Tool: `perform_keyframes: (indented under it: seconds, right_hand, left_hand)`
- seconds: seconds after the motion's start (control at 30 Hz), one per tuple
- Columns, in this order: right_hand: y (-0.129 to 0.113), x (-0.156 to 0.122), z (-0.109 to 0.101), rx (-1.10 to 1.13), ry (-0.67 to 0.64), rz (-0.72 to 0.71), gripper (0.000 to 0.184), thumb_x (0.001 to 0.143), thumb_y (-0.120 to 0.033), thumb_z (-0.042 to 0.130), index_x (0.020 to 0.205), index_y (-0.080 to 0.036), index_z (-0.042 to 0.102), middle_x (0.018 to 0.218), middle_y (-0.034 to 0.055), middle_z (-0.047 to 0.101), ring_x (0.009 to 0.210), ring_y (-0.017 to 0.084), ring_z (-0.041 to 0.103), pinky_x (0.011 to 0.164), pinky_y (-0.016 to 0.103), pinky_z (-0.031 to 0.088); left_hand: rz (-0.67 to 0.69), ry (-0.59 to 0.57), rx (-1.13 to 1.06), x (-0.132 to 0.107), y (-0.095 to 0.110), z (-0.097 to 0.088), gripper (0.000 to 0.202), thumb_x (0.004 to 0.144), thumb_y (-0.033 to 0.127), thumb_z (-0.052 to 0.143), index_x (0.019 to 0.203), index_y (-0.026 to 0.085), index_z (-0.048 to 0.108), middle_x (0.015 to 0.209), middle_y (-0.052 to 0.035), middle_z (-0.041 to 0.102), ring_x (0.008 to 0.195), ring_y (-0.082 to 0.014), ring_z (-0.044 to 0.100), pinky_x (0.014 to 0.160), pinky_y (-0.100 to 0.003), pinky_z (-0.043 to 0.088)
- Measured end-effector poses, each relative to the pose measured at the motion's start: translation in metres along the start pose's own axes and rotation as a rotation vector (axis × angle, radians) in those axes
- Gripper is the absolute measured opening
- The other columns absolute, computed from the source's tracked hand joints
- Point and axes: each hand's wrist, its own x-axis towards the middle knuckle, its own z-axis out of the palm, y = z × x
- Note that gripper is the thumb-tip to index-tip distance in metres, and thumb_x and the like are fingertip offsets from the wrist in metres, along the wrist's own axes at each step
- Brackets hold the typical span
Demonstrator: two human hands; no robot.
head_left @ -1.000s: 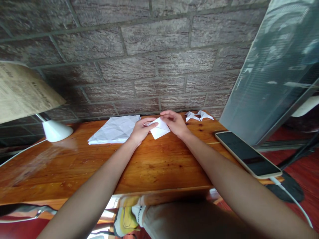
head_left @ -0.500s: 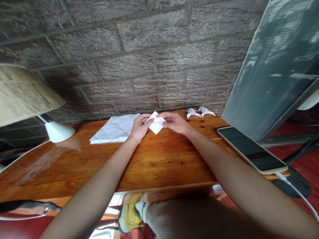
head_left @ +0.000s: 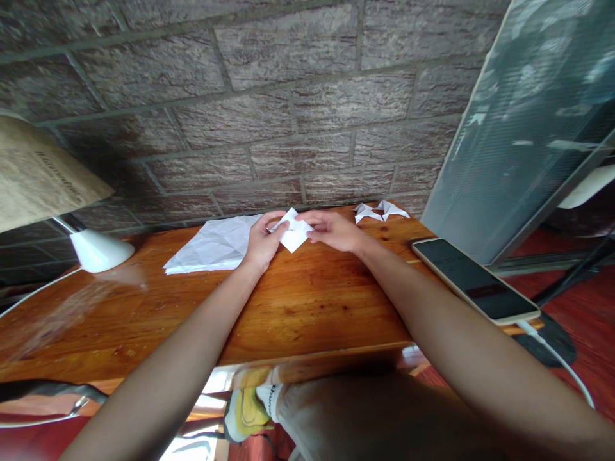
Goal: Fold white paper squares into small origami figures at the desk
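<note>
A small piece of folded white paper (head_left: 293, 239), diamond-shaped from here, is held just above the wooden table between both hands. My left hand (head_left: 262, 242) pinches its left side, with the thumb lying across the front. On the other side, my right hand (head_left: 335, 230) grips the right corner between thumb and fingers. Left of my left hand lies a stack of creased white paper sheets (head_left: 210, 244). Two folded white paper shapes (head_left: 379, 210) with pointed corners rest near the table's back edge, to the right of my right hand.
The wooden table (head_left: 307, 307) stands against a brick wall (head_left: 269, 109). A lamp with a white base (head_left: 100, 251) is at the left. Near the right edge lies a phone (head_left: 475, 278) with a white cable (head_left: 560, 362) plugged in.
The whole view has shifted slightly as the head moved. My right thumb and fingers sit a little differently at the paper's right corner; both hands still hold it.
</note>
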Motion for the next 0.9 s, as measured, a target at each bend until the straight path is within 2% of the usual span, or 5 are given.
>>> perform_keyframes:
  seconds: [0.1, 0.27, 0.43, 0.6, 0.9]
  right_hand:
    - [-0.001, 0.0, 0.002, 0.004, 0.008, 0.019, 0.04, 0.068, -0.02, 0.081, 0.107, -0.022, 0.073, 0.109, 0.0047, 0.078, 0.086, 0.017, 0.069, 0.066, 0.025, 0.057]
    - [-0.001, 0.0, 0.004, -0.034, 0.014, 0.041, 0.036, 0.066, -0.034, 0.085, 0.098, -0.02, 0.077, 0.096, 0.0034, 0.078, 0.077, 0.015, 0.067, 0.065, 0.025, 0.054]
    - [-0.004, -0.001, 0.005, -0.044, 0.071, 0.011, 0.033, 0.065, -0.044, 0.085, 0.085, -0.018, 0.08, 0.091, 0.0032, 0.079, 0.083, 0.018, 0.069, 0.079, 0.031, 0.053]
    - [-0.003, -0.001, 0.005, -0.017, 0.175, 0.013, 0.036, 0.068, -0.049, 0.083, 0.083, -0.017, 0.079, 0.082, 0.0021, 0.077, 0.074, 0.016, 0.066, 0.07, 0.028, 0.05]
    - [-0.004, 0.002, 0.011, 0.03, 0.305, -0.029, 0.04, 0.062, -0.05, 0.086, 0.084, -0.019, 0.077, 0.082, 0.0025, 0.077, 0.072, 0.016, 0.067, 0.069, 0.029, 0.051]
  left_hand:
    - [0.025, 0.038, -0.012, 0.0, 0.001, 0.001, 0.057, 0.058, 0.035, 0.085, 0.109, 0.021, 0.064, 0.085, -0.0007, 0.072, 0.07, -0.0154, 0.065, 0.065, -0.026, 0.049]
    - [0.014, 0.066, -0.013, 0.001, 0.001, 0.001, 0.06, 0.054, 0.034, 0.088, 0.107, 0.021, 0.065, 0.082, 0.0, 0.071, 0.068, -0.0151, 0.064, 0.068, -0.028, 0.051]
    - [-0.043, 0.006, -0.062, 0.0, 0.001, 0.002, 0.061, 0.047, 0.034, 0.093, 0.101, 0.019, 0.069, 0.081, -0.0007, 0.073, 0.07, -0.0153, 0.065, 0.071, -0.029, 0.052]
    - [-0.088, -0.078, -0.109, -0.003, 0.004, 0.005, 0.053, 0.045, 0.032, 0.095, 0.091, 0.016, 0.072, 0.085, -0.0027, 0.076, 0.075, -0.0159, 0.067, 0.077, -0.03, 0.052]
    - [-0.017, -0.186, -0.002, -0.008, 0.007, 0.007, 0.058, 0.053, 0.037, 0.093, 0.105, 0.018, 0.076, 0.087, -0.0041, 0.079, 0.08, -0.0197, 0.07, 0.08, -0.033, 0.053]
